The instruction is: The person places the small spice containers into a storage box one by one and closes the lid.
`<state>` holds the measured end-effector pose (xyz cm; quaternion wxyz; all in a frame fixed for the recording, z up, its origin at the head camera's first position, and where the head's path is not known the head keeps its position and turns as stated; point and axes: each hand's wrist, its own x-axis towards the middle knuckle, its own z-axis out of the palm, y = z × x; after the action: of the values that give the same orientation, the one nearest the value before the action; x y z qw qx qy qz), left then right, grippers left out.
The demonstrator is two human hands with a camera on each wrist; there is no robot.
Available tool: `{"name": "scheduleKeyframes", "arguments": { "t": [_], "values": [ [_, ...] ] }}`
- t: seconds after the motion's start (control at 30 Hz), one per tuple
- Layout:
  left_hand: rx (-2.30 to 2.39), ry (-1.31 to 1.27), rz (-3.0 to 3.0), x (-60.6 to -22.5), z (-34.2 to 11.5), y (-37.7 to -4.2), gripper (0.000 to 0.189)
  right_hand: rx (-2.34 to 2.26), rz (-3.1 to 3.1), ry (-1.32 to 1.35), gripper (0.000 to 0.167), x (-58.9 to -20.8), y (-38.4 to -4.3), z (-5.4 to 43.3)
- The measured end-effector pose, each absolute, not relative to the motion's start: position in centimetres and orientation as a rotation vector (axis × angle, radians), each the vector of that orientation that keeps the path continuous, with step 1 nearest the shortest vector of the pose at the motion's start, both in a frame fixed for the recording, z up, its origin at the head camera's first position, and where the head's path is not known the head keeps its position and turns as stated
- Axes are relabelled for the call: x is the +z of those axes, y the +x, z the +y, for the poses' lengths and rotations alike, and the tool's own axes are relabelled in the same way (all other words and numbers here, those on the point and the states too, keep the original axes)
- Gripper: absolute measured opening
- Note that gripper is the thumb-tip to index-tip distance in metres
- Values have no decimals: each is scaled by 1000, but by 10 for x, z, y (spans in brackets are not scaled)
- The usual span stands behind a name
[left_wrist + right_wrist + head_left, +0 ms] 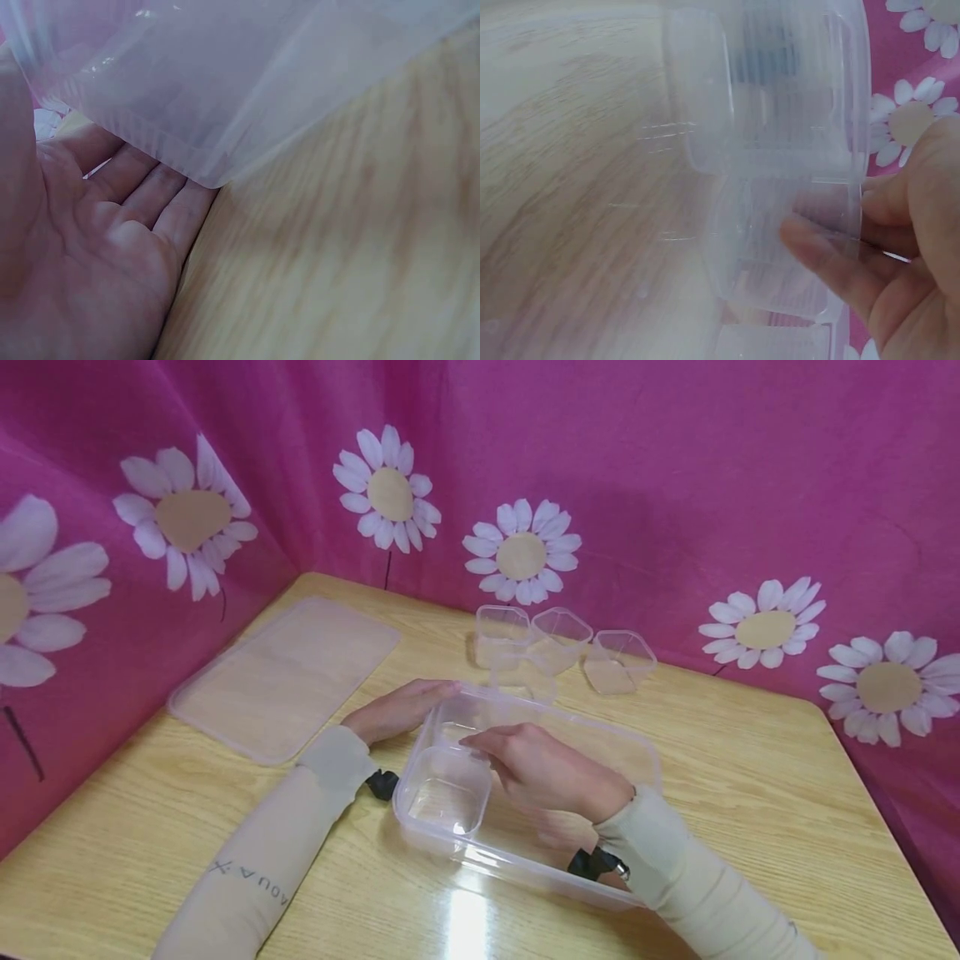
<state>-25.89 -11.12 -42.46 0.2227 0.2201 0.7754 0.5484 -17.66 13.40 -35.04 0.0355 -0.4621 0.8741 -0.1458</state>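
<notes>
A large clear plastic container (pixel 555 881) sits on the table in front of me. One small clear cup-like container (pixel 448 789) stands inside it at the near left corner. Beside that, toward the far left corner, my right hand (pixel 551 772) pinches the wall of a second small container (pixel 765 259), thumb on its inner side. My left hand (pixel 401 710) touches the big container's outside at the far left corner. In the left wrist view its loosely straight fingers (pixel 135 180) pass behind the wall, hiding the tips.
Several small clear containers (pixel 621 662) stand in a group behind the big one. At the left, a flat translucent lid (pixel 288 677) lies on the wooden table (pixel 780 827). A pink cloth (pixel 637 460) with white flowers hangs around the table's back and sides.
</notes>
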Motion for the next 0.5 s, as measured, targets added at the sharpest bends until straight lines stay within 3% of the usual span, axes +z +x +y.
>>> {"name": "scheduleKeyframes", "arguments": {
  "t": [0.33,0.5],
  "values": [
    [1518,678,2137,-422,-109,-258,49,-423,2642,-1472,55,-353,-177,133],
    [1521,634,2143,-422,-109,-258,48,-410,2636,-1486,54,-353,-177,132]
  ]
}}
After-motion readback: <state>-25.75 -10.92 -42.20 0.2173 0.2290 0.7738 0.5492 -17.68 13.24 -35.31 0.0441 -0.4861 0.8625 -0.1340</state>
